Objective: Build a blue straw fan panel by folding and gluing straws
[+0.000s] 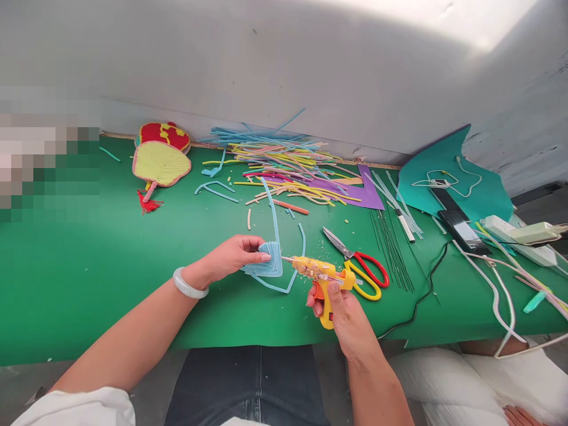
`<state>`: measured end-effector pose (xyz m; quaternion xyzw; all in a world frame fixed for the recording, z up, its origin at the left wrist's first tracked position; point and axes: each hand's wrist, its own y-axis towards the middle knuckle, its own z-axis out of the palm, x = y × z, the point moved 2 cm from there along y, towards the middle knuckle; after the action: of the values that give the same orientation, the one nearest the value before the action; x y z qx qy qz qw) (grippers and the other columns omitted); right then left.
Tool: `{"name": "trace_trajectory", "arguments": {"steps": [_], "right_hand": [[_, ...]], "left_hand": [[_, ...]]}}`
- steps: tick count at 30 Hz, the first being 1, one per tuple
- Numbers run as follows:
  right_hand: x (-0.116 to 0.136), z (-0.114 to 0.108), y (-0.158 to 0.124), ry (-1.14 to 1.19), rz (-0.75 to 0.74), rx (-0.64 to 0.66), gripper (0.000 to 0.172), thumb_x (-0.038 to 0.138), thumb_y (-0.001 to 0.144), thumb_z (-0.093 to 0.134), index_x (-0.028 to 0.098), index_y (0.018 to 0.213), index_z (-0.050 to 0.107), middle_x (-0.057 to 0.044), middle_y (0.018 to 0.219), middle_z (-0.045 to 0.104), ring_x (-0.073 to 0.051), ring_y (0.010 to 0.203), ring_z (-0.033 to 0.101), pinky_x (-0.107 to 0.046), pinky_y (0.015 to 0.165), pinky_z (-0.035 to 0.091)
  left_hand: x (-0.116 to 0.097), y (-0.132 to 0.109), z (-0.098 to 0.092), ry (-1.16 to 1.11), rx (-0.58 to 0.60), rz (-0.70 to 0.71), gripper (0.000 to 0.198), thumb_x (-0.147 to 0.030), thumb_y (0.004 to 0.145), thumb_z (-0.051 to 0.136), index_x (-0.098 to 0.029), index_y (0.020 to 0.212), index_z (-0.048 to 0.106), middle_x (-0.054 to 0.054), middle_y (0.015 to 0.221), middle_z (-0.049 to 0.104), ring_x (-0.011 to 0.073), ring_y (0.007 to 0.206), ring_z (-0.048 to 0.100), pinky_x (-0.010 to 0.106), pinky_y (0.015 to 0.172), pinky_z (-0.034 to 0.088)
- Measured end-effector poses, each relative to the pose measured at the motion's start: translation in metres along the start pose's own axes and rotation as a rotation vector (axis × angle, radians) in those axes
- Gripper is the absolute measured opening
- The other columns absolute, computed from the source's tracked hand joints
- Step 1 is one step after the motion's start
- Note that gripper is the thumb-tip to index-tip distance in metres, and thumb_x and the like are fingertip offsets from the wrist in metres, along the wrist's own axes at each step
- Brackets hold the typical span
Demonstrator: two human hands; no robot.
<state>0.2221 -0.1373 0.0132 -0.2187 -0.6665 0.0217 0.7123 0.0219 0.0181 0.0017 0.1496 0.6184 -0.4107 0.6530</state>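
Between the thumb and fingers of my left hand (242, 255) is a light blue piece made of pipe cleaners (270, 264) laid side by side, with one long strand rising from it. My right hand (344, 310) is wrapped round the handle of a yellow hot glue gun (322, 273). Its metal nozzle points left at the edge of the blue piece, and I cannot tell if it touches. A bent blue pipe cleaner (294, 278) lies on the table just behind the nozzle. Scissors (359, 260) with one red and one yellow handle rest beyond the gun.
Pipe cleaners in several colours (284, 154) are heaped by the wall on a green table (110, 284). A yellow fan shape with a red tassel (162, 163) lies at left. Green wires (393, 251), a phone (461, 231), a power strip (523, 239) and cords occupy the right. Another person's legs (448, 378) show below.
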Motion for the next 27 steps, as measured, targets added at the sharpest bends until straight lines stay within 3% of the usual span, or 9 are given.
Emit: {"name": "trace_trajectory", "arguments": {"steps": [27], "right_hand": [[-0.0019,-0.0019,-0.0016,-0.017,0.009,-0.007,0.065,0.082,0.078,0.053,0.018,0.075,0.067,-0.007,0.069,0.066,-0.014,0.056,0.047,-0.028,0.055,0.040]], "left_hand": [[0.0026,0.0019,-0.0039,-0.049,-0.085,0.002,0.038,-0.044,0.066,0.086,-0.016,0.087,0.070,0.003,0.084,0.069,0.0135,0.074,0.062,0.026,0.069,0.049]]}}
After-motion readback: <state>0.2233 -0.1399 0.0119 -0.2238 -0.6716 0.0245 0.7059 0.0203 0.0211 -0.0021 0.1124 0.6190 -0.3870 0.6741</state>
